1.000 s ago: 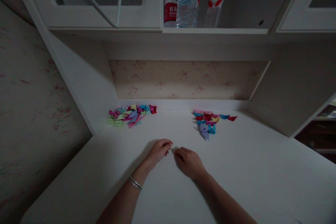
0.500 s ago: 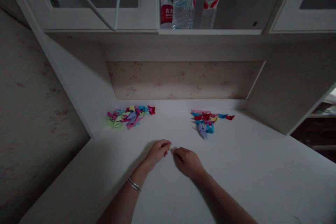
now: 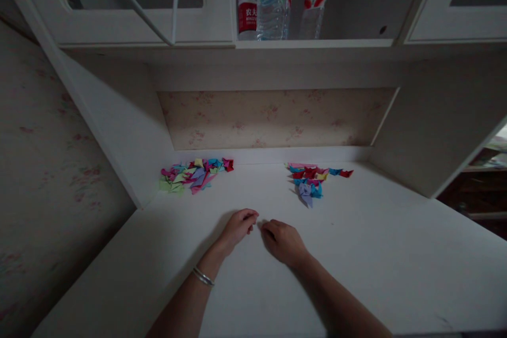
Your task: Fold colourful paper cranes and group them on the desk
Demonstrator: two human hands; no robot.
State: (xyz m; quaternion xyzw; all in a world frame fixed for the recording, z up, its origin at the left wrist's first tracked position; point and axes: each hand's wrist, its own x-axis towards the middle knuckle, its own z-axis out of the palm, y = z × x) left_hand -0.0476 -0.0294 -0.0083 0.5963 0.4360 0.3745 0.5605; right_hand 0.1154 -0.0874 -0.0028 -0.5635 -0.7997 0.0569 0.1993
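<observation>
My left hand (image 3: 238, 228), with a silver bangle (image 3: 203, 277) at its wrist, rests on the white desktop (image 3: 380, 274) with its fingers curled in and nothing visible in them. Just to its right lies my right hand (image 3: 284, 242), closed in a loose fist, its palm side hidden. A narrow gap separates the two. Beyond my left hand is a heap of folded colored paper pieces (image 3: 198, 175). A smaller group of folded paper pieces (image 3: 311, 175), red, blue, yellow and pink, lies beyond my right hand, with a lilac piece (image 3: 306, 193) nearest me.
Overhead, a shelf (image 3: 317, 44) holds plastic bottles (image 3: 272, 5), and a white cable (image 3: 134, 6) hangs before the cabinet door at left. Side panels (image 3: 114, 116) bound the desk left and right. A low back ledge (image 3: 257, 155) runs along the rear.
The view has shifted slightly, so the shelf and bottles sit a little farther up and left. My hands and the paper pieces stay where they were on the desk.
</observation>
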